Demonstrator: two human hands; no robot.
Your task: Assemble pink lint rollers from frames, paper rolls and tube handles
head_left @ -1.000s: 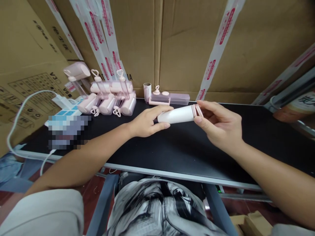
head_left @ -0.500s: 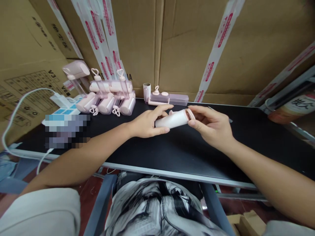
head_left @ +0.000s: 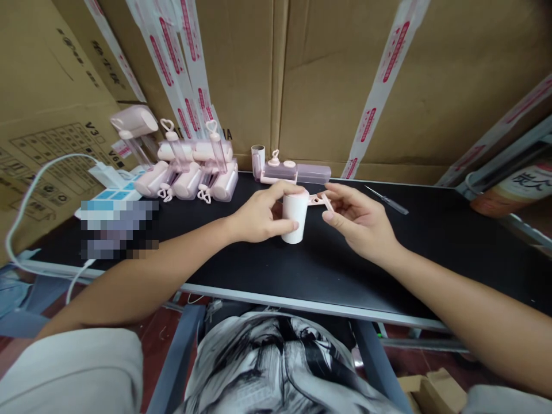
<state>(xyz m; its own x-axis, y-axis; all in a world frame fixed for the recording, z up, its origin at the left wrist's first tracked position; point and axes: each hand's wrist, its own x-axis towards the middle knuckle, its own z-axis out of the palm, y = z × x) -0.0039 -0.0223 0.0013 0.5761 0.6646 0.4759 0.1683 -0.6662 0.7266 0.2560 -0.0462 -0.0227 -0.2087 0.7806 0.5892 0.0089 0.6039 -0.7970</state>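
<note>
While your left hand point(head_left: 257, 217) wraps thumb and fingers around a smooth white plastic cylinder point(head_left: 294, 218), that cylinder stands nearly upright just above the matte black table top point(head_left: 267, 264), its long axis running top to bottom with the upper end tipped slightly toward the right. Whether its lower end touches the surface cannot be told. Your grip is closed on its left side, thumb near the top rim, fingers curled round the middle.

Your right hand point(head_left: 360, 221) sits just right of the cylinder, thumb and forefinger pinched together on a small pale pink plastic end piece point(head_left: 321, 199), a thin flat part that reaches leftward to the cylinder's top. The remaining fingers are loosely curled.

At the far left of the table lies a cluster of glossy pale pink rollers with heart-shaped loops point(head_left: 190, 172), some upright, some lying down. Just beyond your hands rests a translucent mauve rectangular case point(head_left: 297, 171). To the far right a slim metal tool point(head_left: 386, 200) lies flat on the black surface. Brown corrugated cardboard boxes with pink-printed white tape point(head_left: 345, 75) form the far wall.
</note>
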